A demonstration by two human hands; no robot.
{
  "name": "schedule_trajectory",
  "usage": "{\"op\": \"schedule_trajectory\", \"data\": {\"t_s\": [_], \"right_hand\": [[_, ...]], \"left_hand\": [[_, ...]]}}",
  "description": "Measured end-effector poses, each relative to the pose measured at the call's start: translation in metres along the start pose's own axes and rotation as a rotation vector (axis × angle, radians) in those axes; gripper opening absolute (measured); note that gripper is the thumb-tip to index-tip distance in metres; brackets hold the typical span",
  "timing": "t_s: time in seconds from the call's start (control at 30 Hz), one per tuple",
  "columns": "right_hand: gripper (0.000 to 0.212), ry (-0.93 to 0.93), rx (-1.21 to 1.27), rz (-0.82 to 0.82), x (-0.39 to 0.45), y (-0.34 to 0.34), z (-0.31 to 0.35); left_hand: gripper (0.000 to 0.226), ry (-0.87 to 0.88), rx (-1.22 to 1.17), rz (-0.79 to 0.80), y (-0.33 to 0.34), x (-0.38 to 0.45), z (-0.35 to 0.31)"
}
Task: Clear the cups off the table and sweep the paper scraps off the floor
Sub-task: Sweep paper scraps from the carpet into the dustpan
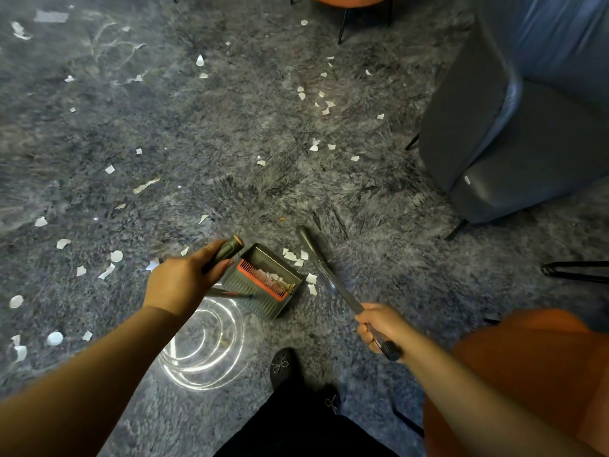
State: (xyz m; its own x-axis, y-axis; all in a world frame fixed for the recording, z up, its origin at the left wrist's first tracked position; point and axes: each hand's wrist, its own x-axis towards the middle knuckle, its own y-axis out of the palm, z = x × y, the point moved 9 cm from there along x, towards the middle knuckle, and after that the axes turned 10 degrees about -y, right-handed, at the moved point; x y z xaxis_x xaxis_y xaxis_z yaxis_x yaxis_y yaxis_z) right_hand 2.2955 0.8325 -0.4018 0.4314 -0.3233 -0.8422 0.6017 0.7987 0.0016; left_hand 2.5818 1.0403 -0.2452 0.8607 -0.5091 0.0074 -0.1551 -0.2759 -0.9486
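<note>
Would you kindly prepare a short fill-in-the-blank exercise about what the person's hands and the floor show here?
1. The left hand grips the handle of the ____.
2. The right hand grips the handle of the ____.
3. The comb inside the green pan is coloured ____.
4. White ____ scraps lie scattered over the grey carpet.

Missing words: dustpan; broom; red; paper

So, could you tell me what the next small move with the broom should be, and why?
Probably a short stroke of the broom, held in the right hand, pushing the scraps beside the dustpan into its mouth; the left hand steadies its handle.
</note>
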Motion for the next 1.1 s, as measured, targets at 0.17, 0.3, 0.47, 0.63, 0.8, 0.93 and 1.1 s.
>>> {"op": "schedule_trajectory", "data": {"t_s": [0.17,0.3,0.47,0.63,0.8,0.93,1.1], "right_hand": [[0.038,-0.032,0.083,-0.059,-0.016,-0.005,0.009],[0.035,-0.041,0.085,-0.105,-0.020,-0.006,0.021],[0.043,0.060,0.015,-0.153,-0.006,-0.015,0.031],[0.030,0.100,-0.142,-0.095,0.017,0.007,0.020],[0.044,0.031,-0.299,-0.022,0.014,0.048,0.003],[0.044,0.045,-0.345,0.030,0.006,0.064,0.003],[0.049,0.090,-0.383,0.165,-0.010,0.084,-0.002]], "left_hand": [[0.041,0.045,-0.005,0.068,-0.016,-0.002,0.012],[0.043,0.062,0.023,0.111,-0.021,0.006,0.022],[0.046,0.055,0.024,0.189,-0.010,0.018,0.031],[0.046,0.068,0.037,0.163,-0.006,0.035,0.033],[0.045,0.147,0.079,0.091,-0.005,0.032,0.015],[0.047,0.125,0.133,0.110,-0.002,0.035,0.011],[0.048,0.154,0.144,0.093,-0.004,0.035,0.009]]}}
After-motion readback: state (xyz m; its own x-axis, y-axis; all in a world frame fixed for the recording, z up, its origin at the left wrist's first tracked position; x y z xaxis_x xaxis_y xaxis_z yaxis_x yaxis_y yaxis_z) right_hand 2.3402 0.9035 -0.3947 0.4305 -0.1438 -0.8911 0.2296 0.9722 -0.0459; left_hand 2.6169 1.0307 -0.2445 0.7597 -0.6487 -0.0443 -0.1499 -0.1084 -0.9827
